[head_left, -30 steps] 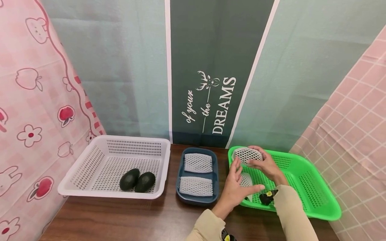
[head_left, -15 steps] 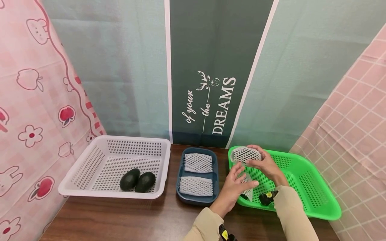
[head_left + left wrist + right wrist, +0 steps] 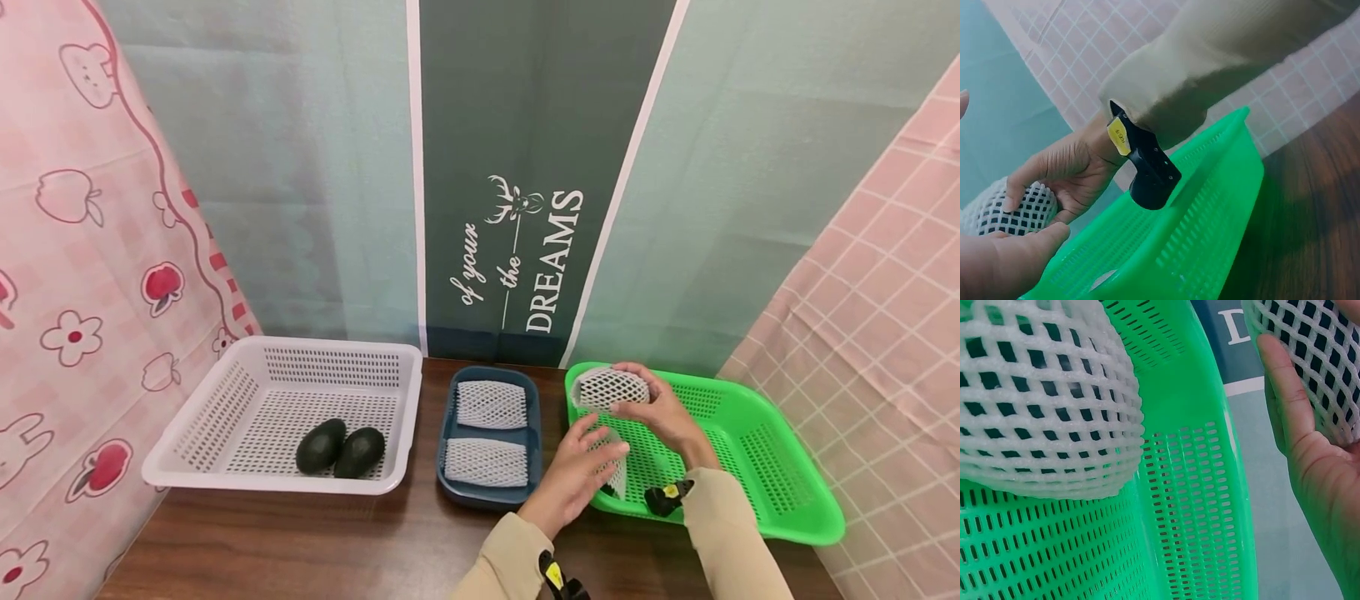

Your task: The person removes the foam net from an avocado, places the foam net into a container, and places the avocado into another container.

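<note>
The right hand (image 3: 667, 417) grips a white net (image 3: 615, 389), with something dark inside, at the far left corner of the green basket (image 3: 778, 471). The left hand (image 3: 572, 475) has its fingers apart, close to a second net (image 3: 618, 480) in the same basket; whether it touches this, I cannot tell. The blue tray (image 3: 491, 433) stands just beside.

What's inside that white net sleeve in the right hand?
A dark thing shows through the openings of the white net sleeve. The sleeve and the right hand cover the rest, so what it is can't be told for sure.
</note>
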`<state>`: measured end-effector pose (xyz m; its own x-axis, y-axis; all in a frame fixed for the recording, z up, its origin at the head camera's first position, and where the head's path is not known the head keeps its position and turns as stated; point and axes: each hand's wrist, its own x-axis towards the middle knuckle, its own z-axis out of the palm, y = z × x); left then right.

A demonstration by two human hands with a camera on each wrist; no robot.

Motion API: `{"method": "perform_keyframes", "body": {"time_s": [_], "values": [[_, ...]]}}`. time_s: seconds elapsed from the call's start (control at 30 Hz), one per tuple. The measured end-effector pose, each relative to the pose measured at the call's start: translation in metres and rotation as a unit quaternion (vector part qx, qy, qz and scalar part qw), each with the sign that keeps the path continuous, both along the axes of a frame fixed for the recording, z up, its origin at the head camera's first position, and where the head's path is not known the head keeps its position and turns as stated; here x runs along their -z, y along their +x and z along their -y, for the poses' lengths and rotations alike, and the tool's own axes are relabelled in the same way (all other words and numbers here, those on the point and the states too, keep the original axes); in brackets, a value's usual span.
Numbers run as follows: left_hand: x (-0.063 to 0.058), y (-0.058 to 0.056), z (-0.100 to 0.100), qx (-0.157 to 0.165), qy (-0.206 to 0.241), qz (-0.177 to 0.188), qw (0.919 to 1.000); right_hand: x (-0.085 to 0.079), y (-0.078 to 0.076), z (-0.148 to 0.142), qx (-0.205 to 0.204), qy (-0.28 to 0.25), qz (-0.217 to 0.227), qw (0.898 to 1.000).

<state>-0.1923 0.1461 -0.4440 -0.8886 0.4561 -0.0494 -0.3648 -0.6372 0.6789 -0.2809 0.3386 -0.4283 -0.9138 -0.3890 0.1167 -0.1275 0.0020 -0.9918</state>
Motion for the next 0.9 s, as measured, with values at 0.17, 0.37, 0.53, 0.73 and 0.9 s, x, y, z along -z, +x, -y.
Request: {"method": "perform_keyframes", "body": {"time_s": [0.17,0.37,0.53,0.73,0.9], "values": [[0.002,-0.001,-0.002,0.003,0.038,0.04,0.9985,0.003,0.003,-0.002,0.0,0.012,-0.014,1.0],[0.006,-0.003,-0.004,0.0,0.064,0.06,0.9961,0.006,0.006,-0.002,-0.012,0.007,-0.026,1.0],[0.007,-0.005,-0.005,0.002,0.083,0.069,0.9942,0.005,0.011,-0.001,-0.014,0.001,-0.023,1.0],[0.005,-0.008,-0.006,0.001,0.092,0.08,0.9925,0.001,0.016,0.001,-0.037,-0.013,-0.028,0.999],[0.003,-0.011,-0.006,-0.007,0.097,0.084,0.9917,-0.001,0.022,0.003,-0.057,-0.024,-0.037,0.997]]}}
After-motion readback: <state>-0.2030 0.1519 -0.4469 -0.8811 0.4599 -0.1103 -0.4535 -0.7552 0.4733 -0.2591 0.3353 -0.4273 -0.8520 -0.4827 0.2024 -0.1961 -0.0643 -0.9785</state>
